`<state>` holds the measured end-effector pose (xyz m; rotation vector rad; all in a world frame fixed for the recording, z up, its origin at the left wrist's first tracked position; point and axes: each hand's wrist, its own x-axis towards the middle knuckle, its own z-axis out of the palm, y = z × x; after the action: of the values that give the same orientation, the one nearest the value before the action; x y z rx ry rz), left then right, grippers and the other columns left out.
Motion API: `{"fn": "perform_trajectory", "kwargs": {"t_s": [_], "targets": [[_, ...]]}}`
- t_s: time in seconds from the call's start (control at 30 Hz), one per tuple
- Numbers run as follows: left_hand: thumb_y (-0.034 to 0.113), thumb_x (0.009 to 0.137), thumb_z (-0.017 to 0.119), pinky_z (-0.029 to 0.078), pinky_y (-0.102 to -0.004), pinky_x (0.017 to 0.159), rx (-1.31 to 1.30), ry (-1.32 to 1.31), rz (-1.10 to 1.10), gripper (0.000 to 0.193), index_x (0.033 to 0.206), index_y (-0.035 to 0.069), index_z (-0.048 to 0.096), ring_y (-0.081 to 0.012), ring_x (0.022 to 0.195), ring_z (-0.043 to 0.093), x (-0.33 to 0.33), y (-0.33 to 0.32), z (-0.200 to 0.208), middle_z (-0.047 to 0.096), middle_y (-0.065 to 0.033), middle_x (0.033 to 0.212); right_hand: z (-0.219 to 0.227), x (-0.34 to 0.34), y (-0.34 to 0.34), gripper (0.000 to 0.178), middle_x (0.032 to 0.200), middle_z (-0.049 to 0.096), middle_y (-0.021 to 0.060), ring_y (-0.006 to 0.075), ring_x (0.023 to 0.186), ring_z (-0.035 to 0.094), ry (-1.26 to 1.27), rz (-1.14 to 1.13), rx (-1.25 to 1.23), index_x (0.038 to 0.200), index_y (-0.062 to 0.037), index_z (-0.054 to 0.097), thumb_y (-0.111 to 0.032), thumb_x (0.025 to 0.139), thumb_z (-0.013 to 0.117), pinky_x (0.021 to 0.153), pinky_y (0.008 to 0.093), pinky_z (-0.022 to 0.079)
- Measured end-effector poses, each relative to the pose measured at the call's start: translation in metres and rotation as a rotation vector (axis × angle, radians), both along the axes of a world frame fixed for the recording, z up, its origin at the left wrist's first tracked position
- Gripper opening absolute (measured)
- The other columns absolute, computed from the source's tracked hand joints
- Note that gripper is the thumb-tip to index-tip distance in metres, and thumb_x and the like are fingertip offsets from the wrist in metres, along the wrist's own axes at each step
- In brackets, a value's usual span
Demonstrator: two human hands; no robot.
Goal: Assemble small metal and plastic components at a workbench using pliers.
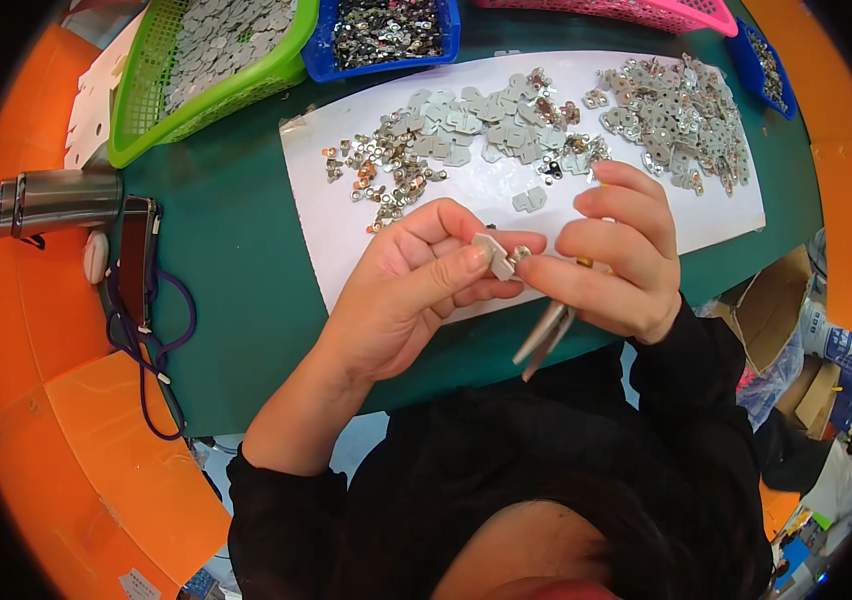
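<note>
Between thumb and fingers, my left hand (pixel 401 275) pinches a small light-grey plate (pixel 491 256) with an angled outline. My right hand (pixel 621 260) has its thumb and index finger at a tiny shiny metal fitting (pixel 519 256) against the plate's right side. Tweezers (pixel 546 338), or a similar tool with two slim metal arms, are tucked in that hand, the arms pointing down and left. The fingertips partly hide where plate and fitting meet. Just beyond my hands, a loose grey plate (pixel 529 200) lies on the white sheet (pixel 311 220).
Several grey plates (pixel 506 120), small metal fittings (pixel 396 180) and joined pieces (pixel 686 120) lie in heaps on the sheet. Behind stand a green basket (pixel 236 120), blue trays (pixel 381 72) and a pink basket (pixel 646 12). A steel cup (pixel 66 203) and a corded phone (pixel 136 260) lie left.
</note>
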<state>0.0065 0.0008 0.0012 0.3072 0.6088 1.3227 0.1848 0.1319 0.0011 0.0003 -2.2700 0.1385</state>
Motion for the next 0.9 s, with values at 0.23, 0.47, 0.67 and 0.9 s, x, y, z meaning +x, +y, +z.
{"fn": "perform_trajectory", "kwargs": {"t_s": [0.23, 0.47, 0.67, 0.9], "targets": [[0.015, 0.096, 0.063, 0.053, -0.0363, 0.095, -0.016, 0.081, 0.107, 0.012, 0.098, 0.006, 0.056, -0.0214, 0.101, 0.067, 0.003, 0.001, 0.002, 0.063, -0.0220, 0.124, 0.006, -0.005, -0.003, 0.025, 0.085, 0.058, 0.0045, 0.0280, 0.089, 0.056, -0.095, -0.017, -0.417, 0.088, -0.0098, 0.070, -0.009, 0.067, 0.083, 0.077, 0.0377, 0.048], [0.013, 0.094, 0.066, 0.054, -0.0337, 0.090, -0.075, 0.194, 0.080, 0.014, 0.099, 0.004, 0.056, -0.0182, 0.093, 0.068, 0.000, 0.001, -0.003, 0.068, -0.0157, 0.108, 0.010, -0.011, -0.003, 0.030, 0.083, 0.057, 0.0041, 0.0265, 0.088, 0.056, -0.084, -0.072, -0.371, 0.087, -0.0085, 0.070, -0.001, 0.060, 0.080, 0.073, 0.0357, 0.047], [0.011, 0.095, 0.065, 0.055, -0.0337, 0.089, -0.076, 0.143, 0.150, 0.013, 0.099, 0.002, 0.057, -0.0203, 0.096, 0.069, 0.005, 0.003, 0.001, 0.069, -0.0136, 0.102, 0.011, -0.012, -0.002, 0.035, 0.084, 0.061, 0.0051, 0.0257, 0.085, 0.056, -0.160, -0.072, -0.455, 0.090, -0.0070, 0.071, 0.008, 0.058, 0.070, 0.073, 0.0342, 0.046], [0.004, 0.094, 0.064, 0.057, -0.0314, 0.083, -0.051, 0.368, 0.175, 0.010, 0.099, -0.001, 0.058, -0.0210, 0.094, 0.070, 0.006, -0.002, 0.003, 0.069, -0.0134, 0.100, 0.017, -0.015, -0.004, 0.025, 0.084, 0.063, 0.0071, 0.0245, 0.081, 0.056, -0.197, -0.068, -0.680, 0.089, -0.0049, 0.069, 0.007, 0.067, 0.067, 0.074, 0.0312, 0.044]]}}
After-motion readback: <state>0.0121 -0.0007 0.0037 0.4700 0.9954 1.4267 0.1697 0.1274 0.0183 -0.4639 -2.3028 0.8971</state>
